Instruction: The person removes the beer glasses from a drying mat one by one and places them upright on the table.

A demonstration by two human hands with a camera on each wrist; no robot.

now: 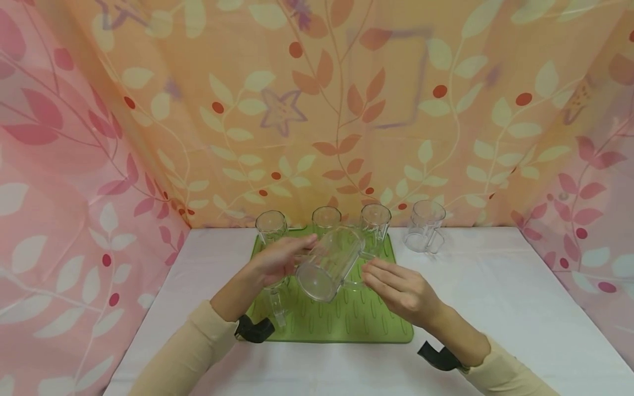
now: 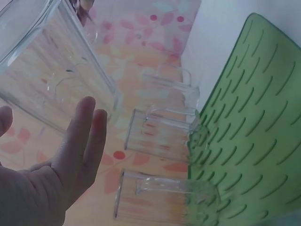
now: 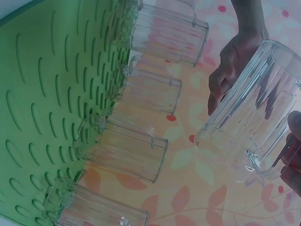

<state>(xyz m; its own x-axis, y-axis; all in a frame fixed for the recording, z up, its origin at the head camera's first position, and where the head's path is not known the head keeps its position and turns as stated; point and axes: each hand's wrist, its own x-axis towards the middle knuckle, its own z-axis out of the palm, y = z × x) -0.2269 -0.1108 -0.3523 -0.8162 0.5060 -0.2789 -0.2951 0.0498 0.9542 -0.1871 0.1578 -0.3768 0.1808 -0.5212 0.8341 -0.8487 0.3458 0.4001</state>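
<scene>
A clear mug (image 1: 329, 267) is tilted above the green mat (image 1: 366, 322), its base toward the camera. My right hand (image 1: 403, 291) grips its handle, and those fingers (image 3: 294, 165) show at the right wrist view's edge. On the mug's other side is my left hand (image 1: 282, 259), its fingers (image 2: 80, 136) extended along the wall in the left wrist view. Three upright clear mugs line the mat's back: a left one (image 1: 271, 223), a middle one (image 1: 326, 217) and a right one (image 1: 376, 217). Another clear mug (image 1: 277, 308) stands front left, partly hidden by my left hand.
Off the mat, at the back right of the white table (image 1: 475, 286), stands a clear mug (image 1: 426, 225) with its handle to the right. Patterned cloth (image 1: 346, 110) hangs behind the table and along both sides.
</scene>
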